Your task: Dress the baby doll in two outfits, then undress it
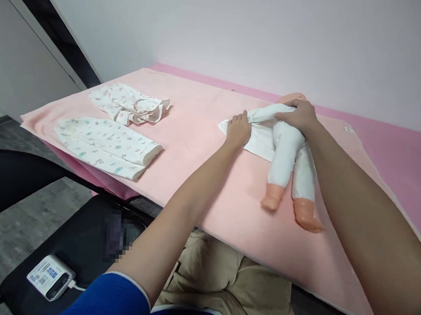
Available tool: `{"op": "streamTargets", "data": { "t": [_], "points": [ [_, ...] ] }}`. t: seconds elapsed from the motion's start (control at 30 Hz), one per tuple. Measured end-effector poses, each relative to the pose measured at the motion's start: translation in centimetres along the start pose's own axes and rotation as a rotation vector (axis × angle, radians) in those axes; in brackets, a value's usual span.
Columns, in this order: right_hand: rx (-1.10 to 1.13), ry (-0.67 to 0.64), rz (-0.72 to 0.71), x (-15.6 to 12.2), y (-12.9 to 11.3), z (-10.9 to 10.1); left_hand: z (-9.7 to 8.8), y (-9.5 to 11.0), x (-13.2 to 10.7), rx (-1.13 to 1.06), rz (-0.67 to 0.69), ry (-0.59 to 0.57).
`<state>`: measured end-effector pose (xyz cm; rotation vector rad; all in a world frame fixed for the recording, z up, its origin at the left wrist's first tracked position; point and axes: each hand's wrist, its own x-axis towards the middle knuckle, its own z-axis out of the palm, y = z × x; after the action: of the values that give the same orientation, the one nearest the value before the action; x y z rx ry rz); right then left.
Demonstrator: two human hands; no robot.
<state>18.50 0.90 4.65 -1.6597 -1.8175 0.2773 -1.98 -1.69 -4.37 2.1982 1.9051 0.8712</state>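
A baby doll (287,150) with white cloth legs and orange-pink feet lies on the table, its feet toward me. Over the far part of its body my right hand (300,116) is closed around the doll's white cloth arm or upper body; which of these I cannot tell. My left hand (239,130) grips white cloth (259,139) to the left of the doll, with a pointed corner sticking out past the fingers. The cloth spreads flat under and beside the doll. My right hand and forearm hide most of the doll's head and chest.
A folded patterned baby garment (107,146) and a crumpled one (128,102) lie at the left on the pink table cover (195,114). A black chair (84,235) near the table's front edge bears a white power bank (51,277) with a cable. Behind stands a wall.
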Motion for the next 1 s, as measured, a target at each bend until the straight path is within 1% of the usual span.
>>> {"op": "streamTargets", "data": {
  "t": [0.13,0.23,0.43,0.57,0.73,0.8,0.9,1.0],
  "points": [
    [0.128,0.017,0.128,-0.3,1.1,-1.9,-0.2,0.1,-0.1,0.006,-0.037,-0.012],
    [0.161,0.005,0.128,-0.6,1.6,-2.7,-0.3,0.1,-0.2,-0.001,-0.029,-0.007],
    [0.197,-0.016,0.132,-0.9,2.1,-3.2,-0.2,-0.2,-0.1,0.03,-0.011,-0.027],
    [0.191,-0.034,0.069,-0.8,1.8,-2.6,-0.3,0.0,0.0,0.024,-0.008,-0.04],
    [0.064,-0.099,-0.021,0.0,-0.1,0.1,-0.6,0.2,-0.1,0.028,-0.02,-0.064],
    [0.032,-0.127,-0.056,0.1,-0.6,0.8,-0.7,0.1,-0.1,0.022,-0.027,-0.069],
    [0.045,-0.12,-0.129,-0.4,-0.4,0.7,-0.6,0.1,-0.1,0.006,-0.025,-0.055],
    [0.049,-0.031,-0.146,-2.2,1.4,-0.5,-0.4,0.1,-0.1,0.005,-0.023,-0.04]
  ]
}}
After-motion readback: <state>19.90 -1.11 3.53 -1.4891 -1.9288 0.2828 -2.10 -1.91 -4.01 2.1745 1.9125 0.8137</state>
